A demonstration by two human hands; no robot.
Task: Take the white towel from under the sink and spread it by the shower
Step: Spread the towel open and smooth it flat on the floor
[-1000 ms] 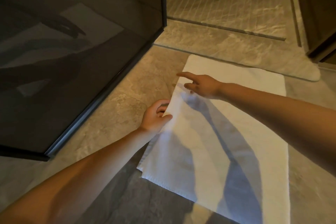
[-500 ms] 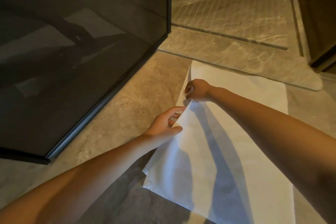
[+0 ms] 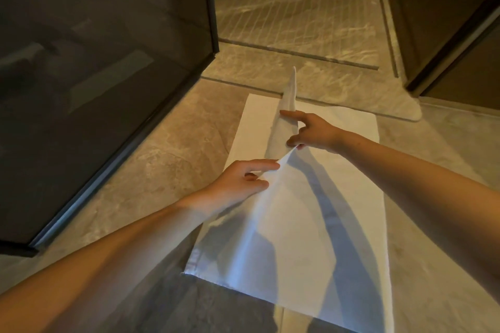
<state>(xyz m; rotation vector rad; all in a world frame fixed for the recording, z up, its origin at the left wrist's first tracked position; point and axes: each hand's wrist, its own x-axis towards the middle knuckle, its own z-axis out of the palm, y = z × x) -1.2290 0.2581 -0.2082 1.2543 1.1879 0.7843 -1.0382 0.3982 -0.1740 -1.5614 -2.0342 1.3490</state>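
Note:
The white towel (image 3: 324, 238) lies folded on the stone floor in front of the shower's threshold. Its upper layer is lifted off the lower layer along the left edge and stands up in a ridge, with its far corner pointing up. My left hand (image 3: 240, 181) pinches that raised edge near its middle. My right hand (image 3: 311, 132) grips the same edge a little farther away, index finger stretched out along the cloth. The lower layer shows flat at the far left.
A dark glass shower door (image 3: 108, 76) stands open on the left, its black frame running diagonally along the floor. The ridged shower floor (image 3: 292, 16) lies beyond a low threshold (image 3: 311, 84). A dark wall and door frame (image 3: 454, 43) rise at the right.
Both hands have taken hold of the upper layer's left edge and raised it off the lower layer. The far corner now stands up. The view has shifted slightly.

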